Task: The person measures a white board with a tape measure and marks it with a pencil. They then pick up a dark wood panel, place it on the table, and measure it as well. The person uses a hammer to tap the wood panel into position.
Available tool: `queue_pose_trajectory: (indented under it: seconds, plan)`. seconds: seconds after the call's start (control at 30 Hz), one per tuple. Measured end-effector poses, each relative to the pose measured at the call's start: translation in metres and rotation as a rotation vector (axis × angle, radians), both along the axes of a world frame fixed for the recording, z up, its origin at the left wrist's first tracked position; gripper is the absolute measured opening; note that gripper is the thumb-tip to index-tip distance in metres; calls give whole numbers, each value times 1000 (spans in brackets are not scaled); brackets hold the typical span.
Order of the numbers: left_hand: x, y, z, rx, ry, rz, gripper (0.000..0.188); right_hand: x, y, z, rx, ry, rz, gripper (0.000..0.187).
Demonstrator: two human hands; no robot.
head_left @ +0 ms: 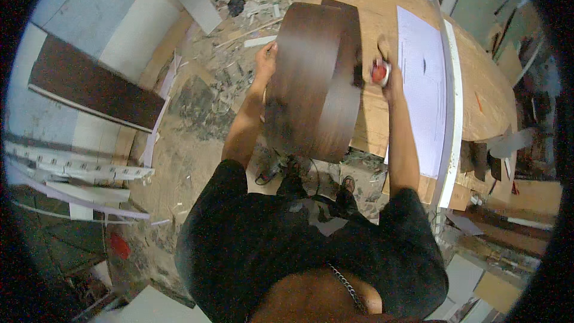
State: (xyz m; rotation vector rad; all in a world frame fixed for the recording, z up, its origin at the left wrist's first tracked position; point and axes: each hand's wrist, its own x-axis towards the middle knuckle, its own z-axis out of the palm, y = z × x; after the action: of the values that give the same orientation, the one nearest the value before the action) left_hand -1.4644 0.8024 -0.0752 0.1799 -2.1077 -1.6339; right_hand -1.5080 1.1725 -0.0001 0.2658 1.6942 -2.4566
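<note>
A dark brown wood-grain board [305,78] stands in front of me, its face bending in the wide picture. My left hand [266,61] is closed on its left edge, with the thumb on the near face. Just off the board's right side, my right hand [387,79] is wrapped round a small red and silver round object [379,73]. Motion blur hides what kind of thing this is. A dark patch lies between it and the board's edge.
A plywood sheet [373,128] carries a pale lilac panel [418,84] and a long white strip [452,107] to the right. Scraps and dust litter the floor [197,101]. Another dark brown board [95,84] leans among pale panels at left.
</note>
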Motion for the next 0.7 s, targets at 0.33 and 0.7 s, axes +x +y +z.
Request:
queue_pose_trajectory:
  seconds: [0.33, 0.7]
  plan:
    - [-62, -13, -98, -335, -232, 111, 39, 253, 41, -56, -109, -483, -100, 34]
    - [-4, 23, -77, -550, -128, 224, 58, 188, -29, -96, -444, -313, 103, 41]
